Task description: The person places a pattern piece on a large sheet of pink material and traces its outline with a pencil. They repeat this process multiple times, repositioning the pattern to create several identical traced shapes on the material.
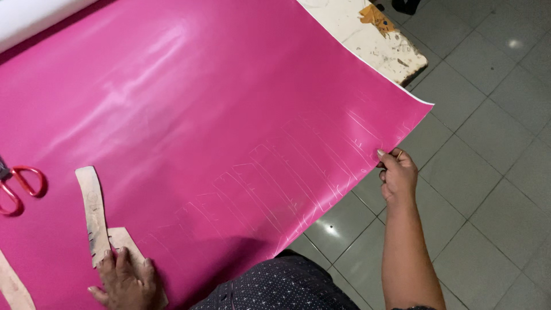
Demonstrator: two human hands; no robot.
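A big glossy pink sheet, likely faux leather, covers the worn table and overhangs it; it looks soft, floppy and slick, best held at an edge. The right hand pinches its hanging edge, fingers closed on it. The left hand lies flat, fingers spread, pressing a tan cardboard template onto it. Left of that hand lie another strip and red scissors.

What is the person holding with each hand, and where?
The right hand pinches the glossy pink sheet at its overhanging edge near the corner. The left hand lies flat on a beige curved cardboard pattern piece, pressing, not gripping.
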